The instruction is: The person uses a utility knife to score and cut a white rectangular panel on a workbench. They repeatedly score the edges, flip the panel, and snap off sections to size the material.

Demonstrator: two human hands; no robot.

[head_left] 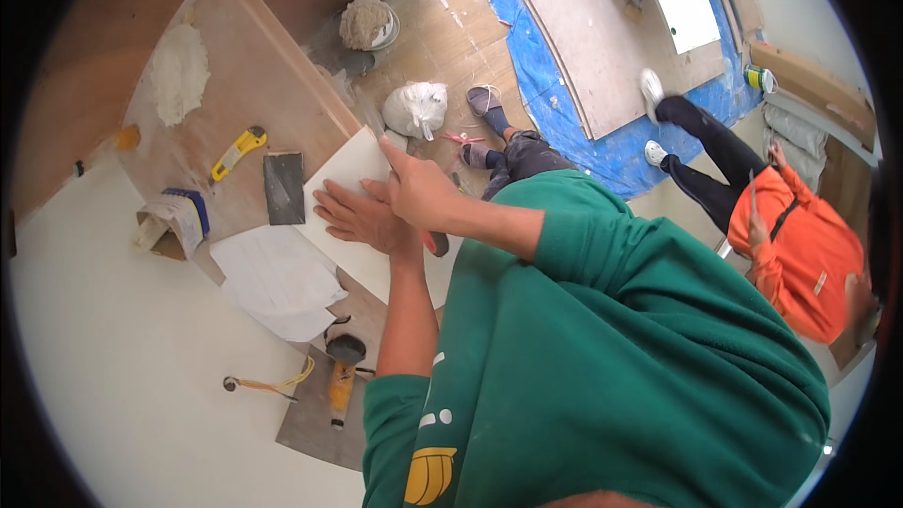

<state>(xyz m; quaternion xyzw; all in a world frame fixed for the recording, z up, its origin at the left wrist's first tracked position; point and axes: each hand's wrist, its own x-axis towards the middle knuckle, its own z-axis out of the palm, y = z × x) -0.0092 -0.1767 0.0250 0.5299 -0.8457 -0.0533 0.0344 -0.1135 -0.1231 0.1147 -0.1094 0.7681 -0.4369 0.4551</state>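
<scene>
Pressing down with a flat palm, the left hand rests on a white panel, its fingers apart and clasping nothing, probably so the panel does not slide. The right hand crosses just above it; its fingers are curled and the index finger is stretched toward the panel's corner, perhaps for guiding. Whether this right grip is clamped on something, I cannot tell; a red-and-black handle shows beside the left wrist.

The panel lies before the green sweater, on the tabletop, a position which seems to let both arms reach it. Just beyond it are a dark grey rectangular slab and paper sheets. Farther lies a yellow utility knife, apart from both hands but seemingly within reach. A heap of pale powder sits well away, perhaps so that the panel remains clean.
</scene>
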